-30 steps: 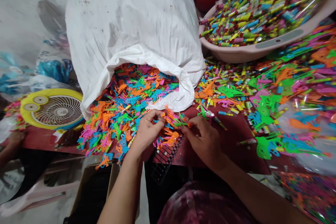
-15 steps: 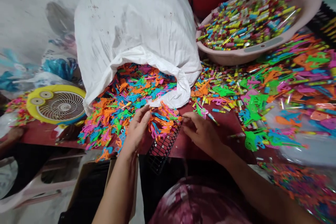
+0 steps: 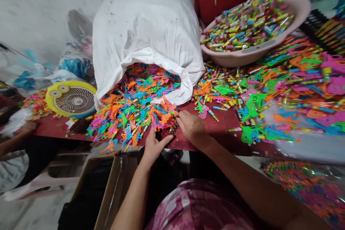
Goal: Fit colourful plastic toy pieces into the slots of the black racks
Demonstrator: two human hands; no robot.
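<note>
My left hand [image 3: 155, 147] is at the table edge, thumb stretched away from the fingers, against the near side of a small heap of plastic toy pieces [image 3: 163, 115] in orange, pink and blue. Part of a black grid rack [image 3: 172, 128] shows under that heap, between my hands. My right hand [image 3: 192, 126] is closed at the heap's right side, fingers curled in beside an orange piece; what they hold is hidden. Behind, more colourful pieces [image 3: 145, 86] spill from the mouth of a big white sack [image 3: 151, 18].
A yellow fan [image 3: 71, 100] stands left of the sack. A pink basin [image 3: 299, 9] of small coloured tubes sits right, before a red tub [image 3: 207, 5]. Loose toys [image 3: 253, 107] cover the table's right side. Another person's hand [image 3: 29, 127] rests far left. An open carton [image 3: 115, 190] is below.
Both hands have closed in on the small heap, my left lower and my right further left. The rack's near end no longer sticks out past the table edge. The camera view has shifted.
</note>
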